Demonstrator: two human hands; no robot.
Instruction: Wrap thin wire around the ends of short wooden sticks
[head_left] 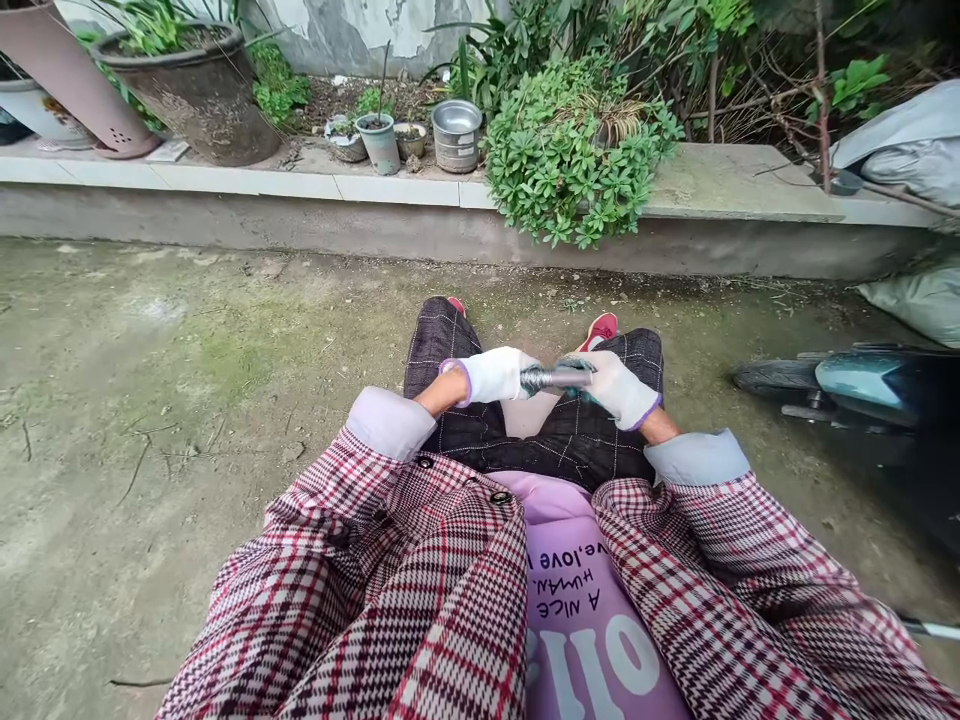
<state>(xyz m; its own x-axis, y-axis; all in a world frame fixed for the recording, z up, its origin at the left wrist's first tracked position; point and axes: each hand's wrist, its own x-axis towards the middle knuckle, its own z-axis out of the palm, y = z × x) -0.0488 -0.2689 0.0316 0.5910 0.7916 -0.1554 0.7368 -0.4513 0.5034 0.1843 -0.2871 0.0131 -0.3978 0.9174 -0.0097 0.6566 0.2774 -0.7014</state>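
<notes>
In white work gloves with purple cuffs and dark green palms, my two hands meet over my lap. Between them lies a short grey metal rod point(566, 377), held roughly level. Its left part is ridged, like a thread or a coil, and its right part is a smooth cylinder. My left hand point(499, 374) is closed around the ridged end. The fingers of my right hand point(616, 386) are closed on the smooth part. Both ends of the rod are partly hidden by the gloves, and its exact kind is unclear.
Ahead runs a low tiled ledge point(300, 186) bearing a large dark pot point(199, 95), a small pale pot point(379, 145), a metal pot point(457, 137) and a leafy bush point(574, 150). A parked motorbike or scooter point(862, 385) stands at right. White sacks point(919, 150) lie behind it.
</notes>
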